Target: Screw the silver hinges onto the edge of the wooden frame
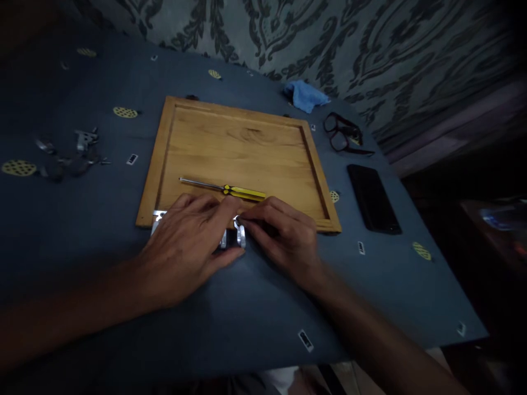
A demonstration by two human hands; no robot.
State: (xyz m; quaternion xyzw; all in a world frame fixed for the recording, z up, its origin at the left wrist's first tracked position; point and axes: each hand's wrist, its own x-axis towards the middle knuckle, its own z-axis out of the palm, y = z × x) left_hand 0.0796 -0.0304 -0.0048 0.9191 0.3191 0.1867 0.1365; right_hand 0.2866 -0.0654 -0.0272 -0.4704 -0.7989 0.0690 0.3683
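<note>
A shallow wooden framed panel lies on the table, and a screwdriver with a yellow and black handle rests across it. My left hand is closed over a shiny metal fitting at the panel's near edge, with the thumb along its near side. Much of the fitting is hidden under that hand. Just to the right, my right hand pinches at the fitting's right end. Whatever lies between those fingertips is too small and covered to make out.
Loose metal hardware is scattered at the left of the blue patterned tablecloth. Toward the right are a black phone, eyeglasses and a blue cloth. A patterned wall covering borders the table's far side.
</note>
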